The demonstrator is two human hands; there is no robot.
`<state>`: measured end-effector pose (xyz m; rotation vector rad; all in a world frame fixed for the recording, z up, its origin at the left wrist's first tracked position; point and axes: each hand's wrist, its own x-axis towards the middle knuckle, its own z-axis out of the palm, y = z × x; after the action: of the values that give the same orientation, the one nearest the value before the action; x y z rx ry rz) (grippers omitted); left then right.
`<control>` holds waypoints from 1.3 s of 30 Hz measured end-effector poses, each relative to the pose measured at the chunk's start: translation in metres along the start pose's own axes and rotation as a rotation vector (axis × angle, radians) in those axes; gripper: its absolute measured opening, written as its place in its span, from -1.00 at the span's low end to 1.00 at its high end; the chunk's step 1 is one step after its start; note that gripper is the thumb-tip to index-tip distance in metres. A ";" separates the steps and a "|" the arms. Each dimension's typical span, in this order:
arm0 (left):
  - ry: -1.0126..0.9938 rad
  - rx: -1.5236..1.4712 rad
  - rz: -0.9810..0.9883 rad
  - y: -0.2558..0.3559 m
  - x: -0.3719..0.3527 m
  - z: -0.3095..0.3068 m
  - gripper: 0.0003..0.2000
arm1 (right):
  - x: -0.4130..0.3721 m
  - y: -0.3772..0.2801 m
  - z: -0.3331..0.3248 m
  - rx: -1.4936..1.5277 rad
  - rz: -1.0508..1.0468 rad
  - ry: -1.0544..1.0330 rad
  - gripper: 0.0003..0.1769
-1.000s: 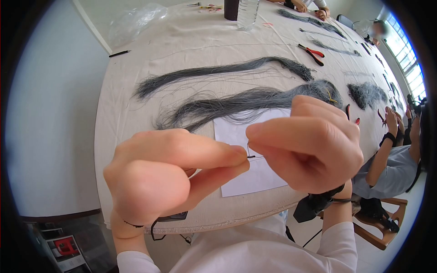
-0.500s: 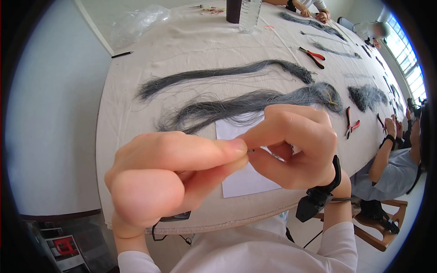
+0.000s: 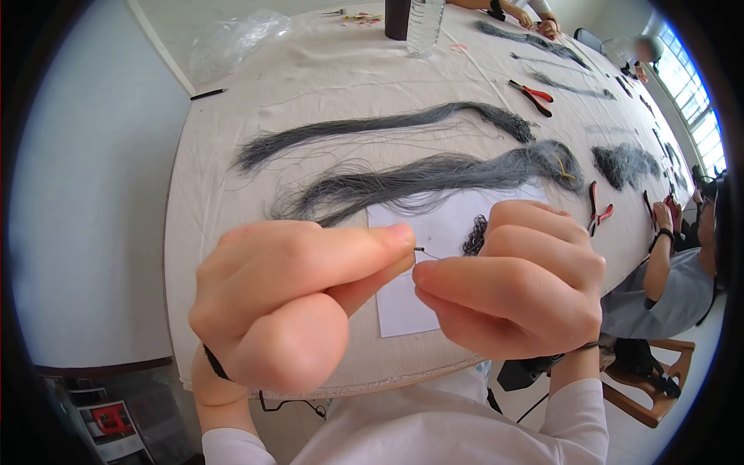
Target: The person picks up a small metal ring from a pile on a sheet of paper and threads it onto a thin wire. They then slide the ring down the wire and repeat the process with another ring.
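My left hand [image 3: 283, 291] pinches one end of a thin dark wire-like strand [image 3: 419, 249] between thumb and forefinger. A short, thicker dark bit, perhaps a tight wrap, shows at its fingertips. Close beside it, my right hand [image 3: 515, 279] is closed, with its thumb and forefinger pinching the fine strand a little lower. Below both hands lies a white sheet of paper [image 3: 407, 310]. On the paper, partly behind my right hand, sits a small pile of dark curled pieces [image 3: 475, 235]. A long bundle of grey strands [image 3: 418, 177] crosses the paper's far edge.
Another grey bundle [image 3: 387, 124] lies farther back. Red-and-black pliers [image 3: 597, 211] rest at the right, and a second pair of pliers [image 3: 532, 98] is beyond. A clear bottle [image 3: 425, 31] and dark cup [image 3: 397, 19] stand at the back. Other people work along the right.
My hands have moved slightly apart, with my right hand lower and turned. The strand between the fingertips and the dark curled pile now show more clearly.
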<state>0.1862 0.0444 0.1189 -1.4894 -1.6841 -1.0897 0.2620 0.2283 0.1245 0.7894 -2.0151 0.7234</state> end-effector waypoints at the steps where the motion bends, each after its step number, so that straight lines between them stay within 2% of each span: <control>1: 0.015 -0.036 0.051 -0.002 -0.001 0.001 -0.64 | 0.001 0.001 -0.002 -0.050 -0.025 0.009 -0.67; 5: -0.053 -0.054 0.040 0.003 0.003 -0.003 -0.70 | 0.000 0.009 -0.004 -0.125 -0.100 0.073 -0.63; 7: -0.128 -0.051 -0.044 0.008 0.006 -0.005 -0.70 | 0.003 0.006 -0.007 -0.127 -0.067 0.044 -0.65; 12: -0.095 -0.094 -0.055 0.008 0.003 -0.002 -0.68 | 0.004 0.018 -0.003 -0.017 -0.046 0.053 -0.71; 14: -0.080 -0.137 -0.045 0.009 0.005 -0.002 -0.66 | 0.004 0.018 -0.002 0.090 0.082 0.017 -0.77; 17: -0.167 -0.083 -0.083 0.014 0.008 -0.004 -0.57 | 0.003 0.021 -0.002 0.180 0.177 -0.032 -0.80; 19: -0.079 -0.116 -0.063 0.011 0.002 0.000 -0.50 | 0.003 0.020 -0.001 0.196 0.216 -0.048 -0.80; 23: -0.086 -0.048 -0.126 0.016 0.003 -0.003 -0.48 | 0.001 0.018 0.001 0.227 0.278 -0.089 -0.80; 30: -0.098 0.125 -0.139 0.016 0.002 -0.002 -0.47 | -0.003 0.019 0.008 0.258 0.110 -0.026 -0.78; 35: -0.153 0.183 -0.132 0.020 0.005 -0.005 -0.46 | -0.003 0.010 0.005 0.080 0.000 0.027 -0.74; 39: -0.204 0.186 -0.114 0.023 0.009 -0.006 -0.46 | 0.000 0.003 -0.003 -0.002 0.007 0.015 -0.70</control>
<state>0.2071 0.0432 0.1334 -1.4393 -1.9740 -0.8333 0.2615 0.2327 0.1251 0.7736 -2.0059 0.7296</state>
